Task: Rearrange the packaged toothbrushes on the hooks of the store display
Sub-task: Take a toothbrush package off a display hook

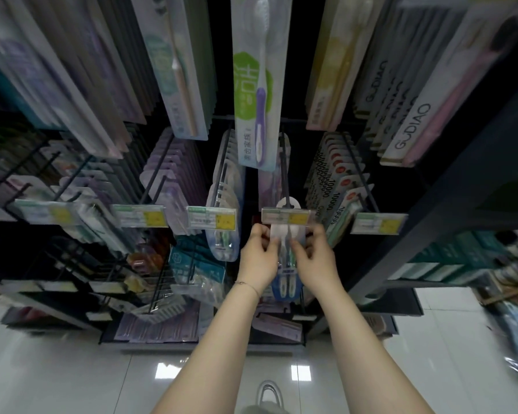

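Observation:
A clear toothbrush pack (286,258) with a blue lower part hangs at the front of a black hook (285,174), just under its price tag (285,217). My left hand (259,255) pinches the pack's left edge and my right hand (313,255) pinches its right edge, both near the top. The pack's white hang tab (287,203) sits on the hook behind the tag. Behind it on the same hook hangs at least one more pack.
Neighbouring hooks carry rows of packs: clear blister packs (225,210) on the left, white and red packs (338,186) on the right. A purple toothbrush pack (257,94) hangs from the upper row right above. Lower hooks and shelves hold more goods. Glossy floor tiles (192,372) lie below.

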